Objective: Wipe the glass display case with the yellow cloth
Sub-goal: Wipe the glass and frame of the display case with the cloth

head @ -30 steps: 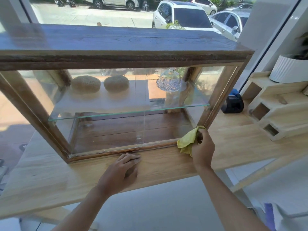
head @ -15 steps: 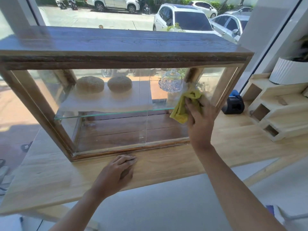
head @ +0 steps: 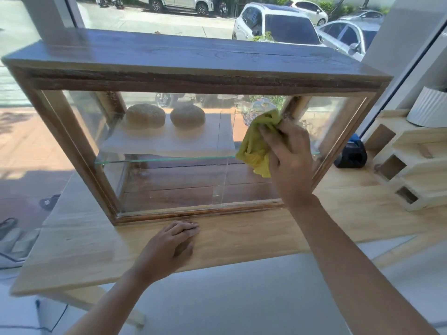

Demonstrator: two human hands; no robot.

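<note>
Right hand [head: 289, 155], right of centre in the frame, presses a crumpled yellow cloth [head: 257, 143] flat against the front pane of the wooden-framed glass display case [head: 193, 79]; its fingers are closed over the cloth's upper bunch, with the rest of the fabric hanging loose to the left and below the palm. The cloth sits on the right half of the pane, level with the thin glass shelf [head: 167, 160] inside and just left of the case's right-hand upright. Lower in the frame, the left hand [head: 170, 247] lies palm down on the pale wooden tabletop [head: 79, 250], fingers together and slightly curled, gripping nothing, its fingertips close to the case's bottom rail. Behind the glass, two round seeded buns [head: 164, 116] rest side by side on a white sheet on the shelf (a clear glass piece behind the cloth is mostly hidden). At the right edge stand a stepped light-wood rack [head: 408, 160] and a white ribbed pot [head: 429, 107], with a small black and blue device [head: 350, 153] between rack and case. White parked cars [head: 278, 24] fill the upper part of the frame beyond the window.
</note>
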